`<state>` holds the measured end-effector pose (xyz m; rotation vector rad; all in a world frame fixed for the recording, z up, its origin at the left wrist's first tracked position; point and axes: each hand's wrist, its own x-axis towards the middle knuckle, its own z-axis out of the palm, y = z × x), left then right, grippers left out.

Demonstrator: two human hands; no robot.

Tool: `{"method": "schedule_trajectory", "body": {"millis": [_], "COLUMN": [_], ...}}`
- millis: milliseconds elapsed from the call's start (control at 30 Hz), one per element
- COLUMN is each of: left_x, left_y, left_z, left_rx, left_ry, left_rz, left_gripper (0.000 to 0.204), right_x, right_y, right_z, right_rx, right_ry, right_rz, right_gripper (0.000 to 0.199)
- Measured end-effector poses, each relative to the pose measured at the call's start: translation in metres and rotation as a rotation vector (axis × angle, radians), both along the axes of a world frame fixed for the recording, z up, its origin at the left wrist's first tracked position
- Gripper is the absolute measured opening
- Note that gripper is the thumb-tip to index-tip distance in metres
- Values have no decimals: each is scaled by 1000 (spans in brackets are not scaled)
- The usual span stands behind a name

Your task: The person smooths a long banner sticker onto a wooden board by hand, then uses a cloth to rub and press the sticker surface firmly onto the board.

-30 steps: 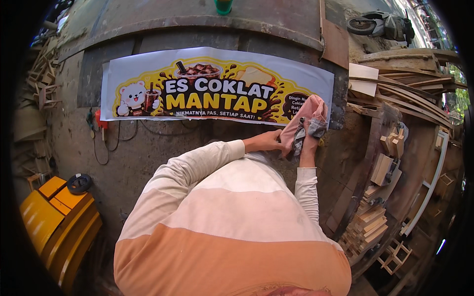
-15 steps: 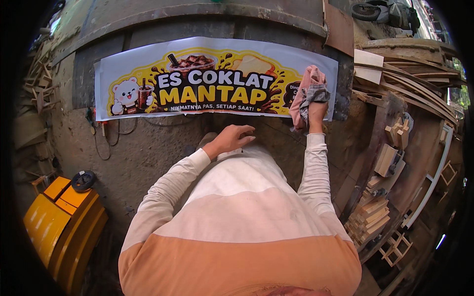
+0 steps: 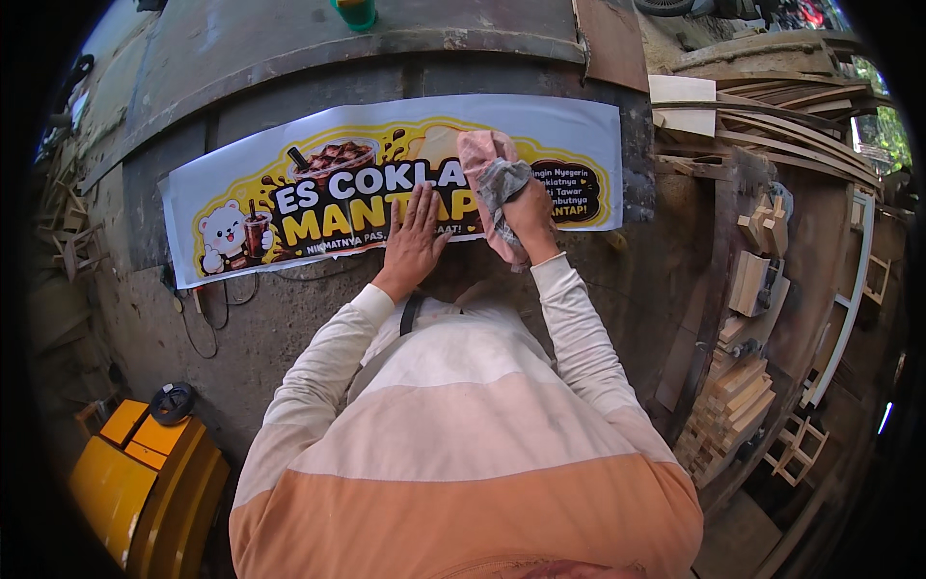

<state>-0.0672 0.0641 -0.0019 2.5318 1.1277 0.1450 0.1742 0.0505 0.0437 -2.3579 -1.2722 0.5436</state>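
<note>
A long printed banner, white-edged with a yellow and brown drink design, lies across the dark work surface in front of me. My left hand rests flat on its lower middle, fingers stretched out over the lettering. Just to the right, my right hand grips a bunched pink and grey cloth and presses it against the banner. The cloth and hand cover part of the print. At the lower left the banner's edge reaches over the front of the surface.
Green cup-like container stands beyond the banner. Stacked wooden blocks and thin curved boards lie to the right. A yellow cabinet-like object with a black ring on top is at lower left. Dark cords hang below the banner.
My right hand has moved the cloth leftward from the banner's right end toward its middle. My left hand has come forward from near my body onto the banner. The view has shifted slightly.
</note>
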Motion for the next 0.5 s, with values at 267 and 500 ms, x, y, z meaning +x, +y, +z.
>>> {"method": "schedule_trajectory", "body": {"millis": [267, 500], "left_x": [-3, -1], "left_y": [-2, -2], "left_z": [1, 0], "left_rx": [3, 22], "left_ry": [-2, 6], "left_rz": [-6, 14], "left_gripper": [76, 76], "right_x": [121, 193], "right_y": [-16, -59], "right_z": [-42, -44], "right_rx": [57, 42], "right_ry": [-77, -126], "right_rz": [-213, -196], "right_gripper": [56, 67]}}
